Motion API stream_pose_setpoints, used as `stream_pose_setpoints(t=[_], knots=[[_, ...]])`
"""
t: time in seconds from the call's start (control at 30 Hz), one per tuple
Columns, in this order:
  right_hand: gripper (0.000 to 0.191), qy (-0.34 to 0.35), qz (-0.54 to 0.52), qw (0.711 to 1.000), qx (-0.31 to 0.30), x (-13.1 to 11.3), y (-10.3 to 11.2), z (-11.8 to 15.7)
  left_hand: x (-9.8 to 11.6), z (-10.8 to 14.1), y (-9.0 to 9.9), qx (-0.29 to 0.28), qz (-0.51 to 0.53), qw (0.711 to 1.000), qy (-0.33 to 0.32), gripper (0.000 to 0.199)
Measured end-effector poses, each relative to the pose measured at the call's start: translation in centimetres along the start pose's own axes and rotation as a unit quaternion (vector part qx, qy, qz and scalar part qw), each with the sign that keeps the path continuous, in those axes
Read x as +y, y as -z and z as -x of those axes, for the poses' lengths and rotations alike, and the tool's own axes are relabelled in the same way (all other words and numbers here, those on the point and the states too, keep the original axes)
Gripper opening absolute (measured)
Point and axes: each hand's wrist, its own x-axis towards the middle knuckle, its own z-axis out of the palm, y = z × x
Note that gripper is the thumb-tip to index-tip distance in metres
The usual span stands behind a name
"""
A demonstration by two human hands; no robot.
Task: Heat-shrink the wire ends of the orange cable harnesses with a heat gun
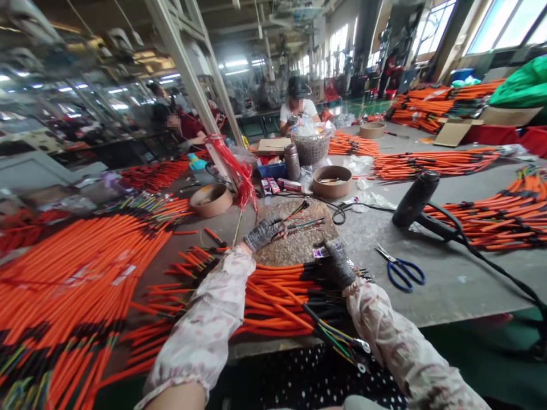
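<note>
My left hand (264, 232), in a dark grey glove with bare fingertips, is closed around a few thin coloured wires (306, 225) above the worn brown board (294, 250). A black-ended cable piece (299, 209) lies just beyond its fingers. My right hand (339, 265), gloved too, is closed on a small packet with a blue and red label (320, 252); its exact kind is too blurred to tell. Below both hands lies a bundle of orange cables (273, 296) with black sleeves. Ring-terminal wires (342, 339) hang over the table's near edge.
Blue-handled scissors (401, 274) and a black heat gun (416, 205) lie to the right, its cord trailing. More orange cables (77, 273) cover the left side. Tape-roll-like rings (332, 182), a wicker basket (311, 148) and a metal post stand ahead. A co-worker (298, 108) sits opposite.
</note>
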Motion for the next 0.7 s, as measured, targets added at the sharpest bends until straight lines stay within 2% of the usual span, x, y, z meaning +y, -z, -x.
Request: stream_pose_setpoints(t=[0.03, 0.1, 0.17, 0.23, 0.3, 0.37, 0.47, 0.57, 0.63, 0.7], knots=[[0.05, -0.011, 0.025, 0.999, -0.02, -0.6, -0.4, 1.1, 0.3, 0.6, 0.0, 0.0, 0.025, 1.0, -0.011, 0.06], [0.051, -0.036, 0.102, 0.989, -0.097, -2.1, -1.5, 3.5, 0.8, 1.6, -0.2, 0.013, 0.057, 0.998, -0.023, 0.062], [0.047, -0.034, 0.2, 0.961, -0.186, -3.7, -2.8, 5.6, 1.2, 2.7, -0.7, 0.042, 0.083, 0.995, -0.023, 0.059], [0.046, 0.024, 0.266, 0.937, -0.223, -4.9, -4.2, 6.6, 1.4, 3.8, -1.6, 0.083, 0.117, 0.989, -0.023, 0.056], [0.046, 0.137, 0.32, 0.912, -0.217, -5.5, -5.5, 6.1, 1.3, 4.8, -2.7, 0.136, 0.149, 0.979, -0.032, 0.056], [0.035, 0.275, 0.379, 0.863, -0.19, -5.1, -6.9, 4.6, 0.8, 5.8, -3.8, 0.196, 0.158, 0.967, -0.045, 0.056], [0.012, 0.449, 0.441, 0.766, -0.134, -3.6, -8.9, 2.1, -0.1, 7.5, -4.9, 0.288, 0.156, 0.944, -0.05, 0.06], [0.006, 0.559, 0.445, 0.69, -0.115, -2.3, -10.7, 1.3, -0.7, 9.4, -5.4, 0.38, 0.185, 0.906, -0.033, 0.063], [0.008, 0.604, 0.456, 0.637, -0.143, -2.0, -11.8, 2.0, -0.6, 10.5, -5.7, 0.42, 0.25, 0.872, -0.009, 0.063], [0.011, 0.627, 0.484, 0.585, -0.174, -1.8, -12.7, 3.1, -0.2, 11.2, -5.7, 0.433, 0.337, 0.836, 0.011, 0.064]])
